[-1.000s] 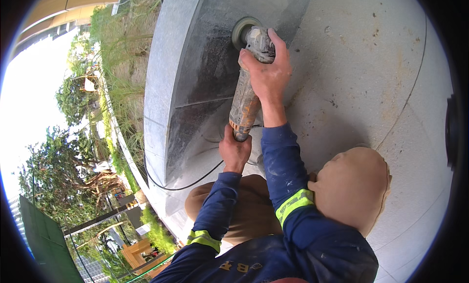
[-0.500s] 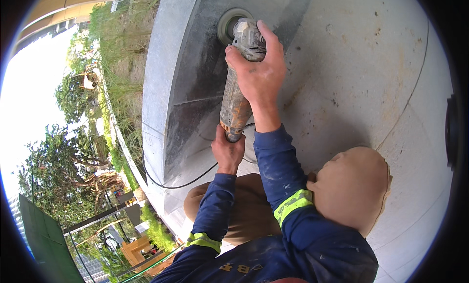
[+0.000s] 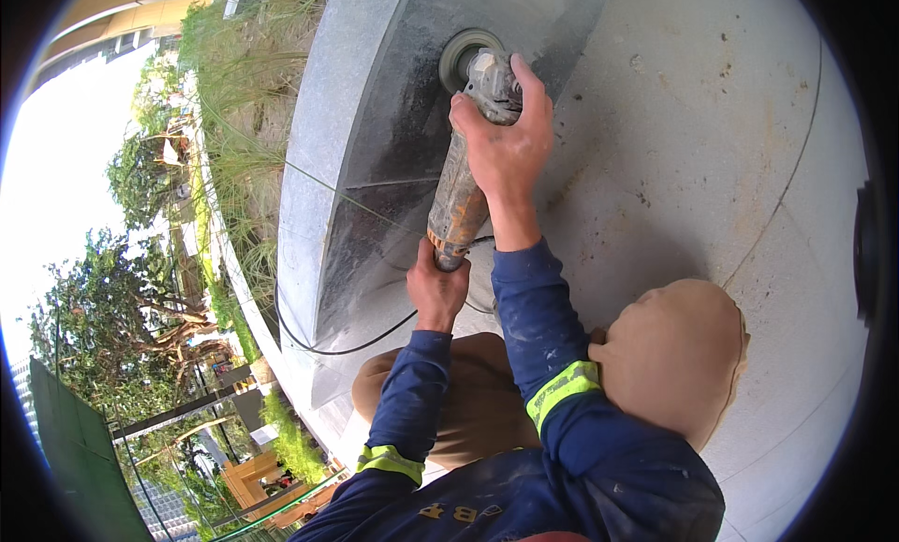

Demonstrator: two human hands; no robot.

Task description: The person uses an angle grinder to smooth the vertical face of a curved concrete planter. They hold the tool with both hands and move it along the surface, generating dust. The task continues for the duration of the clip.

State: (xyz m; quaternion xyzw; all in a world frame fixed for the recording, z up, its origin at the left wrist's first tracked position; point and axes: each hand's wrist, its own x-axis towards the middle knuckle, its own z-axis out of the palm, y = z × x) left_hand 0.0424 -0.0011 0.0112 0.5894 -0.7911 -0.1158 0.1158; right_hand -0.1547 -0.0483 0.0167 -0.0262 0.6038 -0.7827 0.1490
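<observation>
An angle grinder (image 3: 458, 200), dusty and worn with orange patches, is held in both my hands. My left hand (image 3: 437, 291) wraps round the rear end of its body, where the cord leaves. Higher up, my right hand (image 3: 508, 153) grips the grey gear head, with thumb and fingers on either side. The round grinding disc (image 3: 459, 59) lies against the dark grey side face of a stone kerb (image 3: 393, 130); whether it spins I cannot tell. My palms hide part of the tool's body.
A black cord (image 3: 361, 348) loops from the grinder over the kerb's pale top (image 3: 314, 191). Grass (image 3: 248, 102) grows beyond the kerb on the left. Grey paving (image 3: 693, 168) with brown stains and crumbs lies to the right, beside my bent knee (image 3: 672, 359).
The disc and gear head have shifted slightly right and down in the picture, with my right hand moving along. My left hand stays in nearly the same place, and both grips hold.
</observation>
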